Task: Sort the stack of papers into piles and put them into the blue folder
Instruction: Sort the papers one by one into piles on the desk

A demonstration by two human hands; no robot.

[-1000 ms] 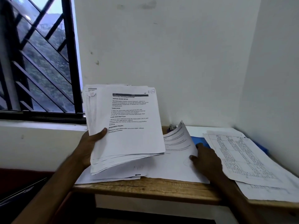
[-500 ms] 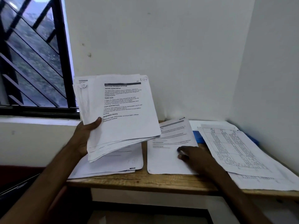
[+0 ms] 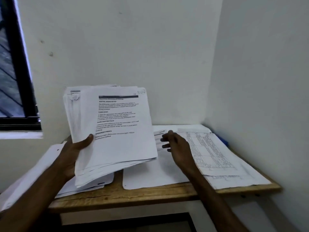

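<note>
Clearly the sorting is under way but far from finished; the left hand (image 3: pixel 73 154) grips a thick stack (image 3: pixel 113 131) of printed sheets by its lower left corner, thumb across the front, holding it tilted up above the table (image 3: pixel 127 196); that stack looks like the larger share of the papers, so most of the work is judged to lie ahead.

Three piles already lie on the table: a left pile (image 3: pixel 93 185) partly hidden beneath the raised stack; a middle pile (image 3: pixel 153 173) of text pages near the front edge; a right pile (image 3: pixel 215 156) topped by a sheet with a printed grid, set against the side wall.

The right hand (image 3: pixel 177 144) hovers loosely open over the far part of the middle pile, fingers (image 3: pixel 164 140) spread toward the stack and holding nothing; whether it touches the page beneath cannot be told.

The folder (image 3: pixel 223 140) shows only as a thin blue strip at the back right, under the right pile and close to the wall; it appears shut or at least covered, and no sheet is seen inside it.

Left to do, by this judgement: deal out the remaining stack sheet by sheet, free the folder from under the right pile, open it, and load the piles.
</note>
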